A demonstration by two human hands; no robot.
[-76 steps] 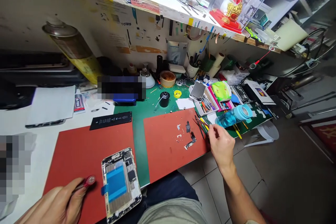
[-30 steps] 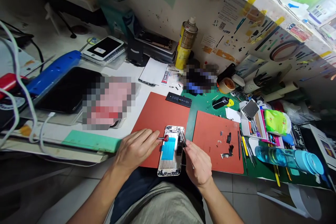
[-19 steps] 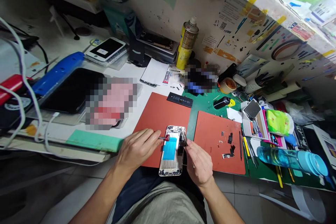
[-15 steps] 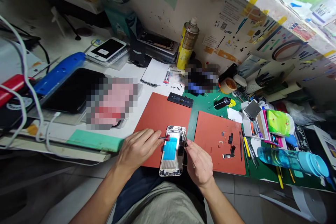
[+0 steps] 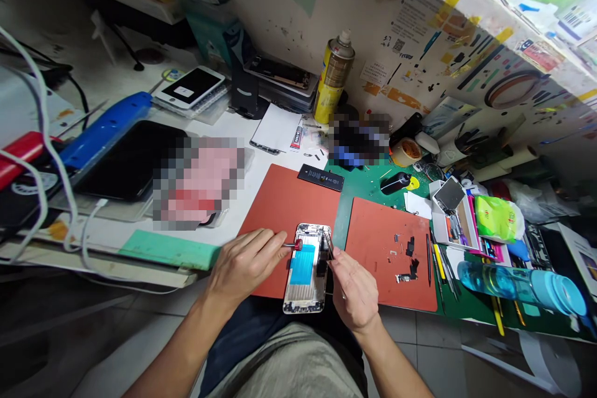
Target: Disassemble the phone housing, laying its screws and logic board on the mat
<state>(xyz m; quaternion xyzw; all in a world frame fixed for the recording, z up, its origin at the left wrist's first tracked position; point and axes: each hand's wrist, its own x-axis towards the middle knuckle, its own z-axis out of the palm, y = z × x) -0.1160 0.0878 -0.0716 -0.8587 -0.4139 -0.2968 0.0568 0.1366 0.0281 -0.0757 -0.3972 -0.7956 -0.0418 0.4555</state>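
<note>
An opened phone housing [image 5: 305, 295], with a blue sheet [image 5: 302, 264] on its bare inside, lies tilted at the front edge of the left red-brown mat. My left hand [image 5: 252, 261] is closed on a slim tool with a red end, which looks like a screwdriver [image 5: 297, 244]; its red end is over the housing's upper left side. In my right hand [image 5: 355, 289], fingers pinched, are metal tweezers [image 5: 329, 244], their tips at the upper right inside of the housing. Whether the tips grip a part is too small to tell. Beyond the housing lies a black phone battery [image 5: 321, 178].
On the right mat [image 5: 373, 230] lie several small phone parts [image 5: 410, 267]. Pens and tools [image 5: 443, 264] and a blue water bottle [image 5: 517, 283] are farther right. A spray can [image 5: 334, 78] stands at the wall. Phones [image 5: 135, 158] and a white cable [image 5: 44, 112] occupy the left side.
</note>
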